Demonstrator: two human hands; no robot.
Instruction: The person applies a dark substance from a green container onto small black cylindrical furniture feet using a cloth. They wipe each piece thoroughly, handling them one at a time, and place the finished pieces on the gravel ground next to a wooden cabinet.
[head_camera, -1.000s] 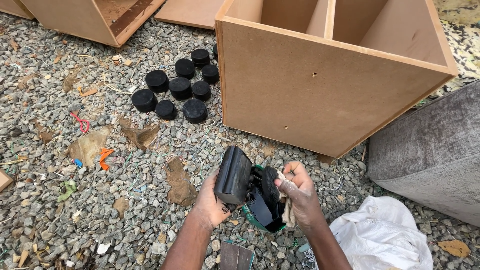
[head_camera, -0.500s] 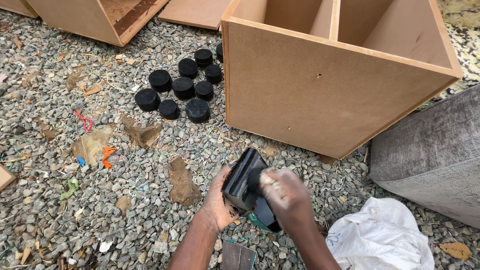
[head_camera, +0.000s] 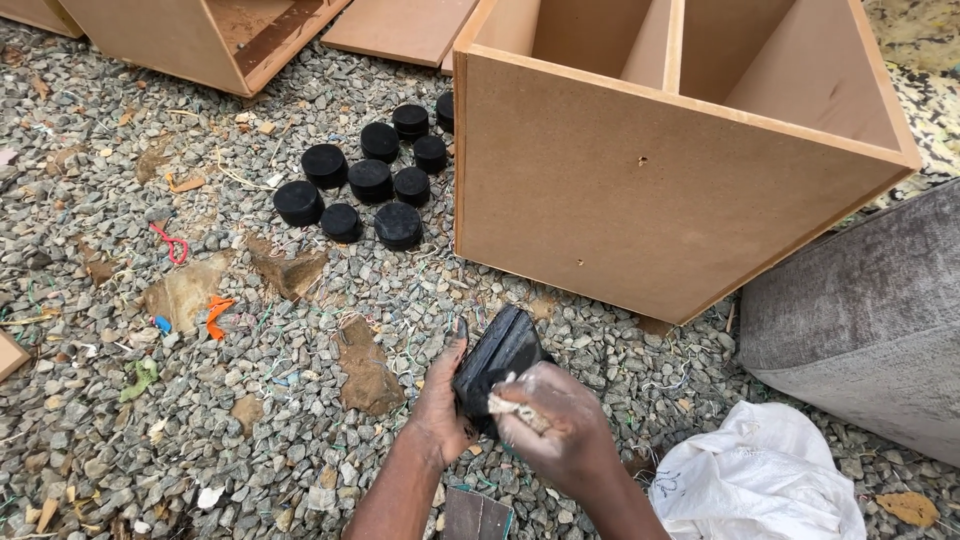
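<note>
- Low in the middle of the view, above the gravel ground (head_camera: 150, 420), both hands meet around one black block-shaped object (head_camera: 497, 352).
- The left hand (head_camera: 440, 405) grasps the black object from its left side; the thumb points up along its edge and the fingers are closed under it.
- The right hand (head_camera: 555, 420) is clenched around a small pale scrap (head_camera: 512, 408), maybe cloth or paper, and presses it against the lower part of the black object. I cannot tell exactly what this scrap is.
- The black object is tilted, its upper end pointing toward the big wooden box (head_camera: 640, 190), which stands just behind it on the gravel. The box is open at the top and has a divider inside.
- To the left of the box, a group of round black discs (head_camera: 370, 180) lies on the stones, close together, well apart from the hands.
- A white bag (head_camera: 760, 480) lies on the ground just right of the right forearm, and a grey cushioned piece (head_camera: 860, 320) is beside it at the right edge.
- A second wooden box (head_camera: 190, 35) is at the top left, and small orange, red and green scraps are scattered on the gravel at the left.
</note>
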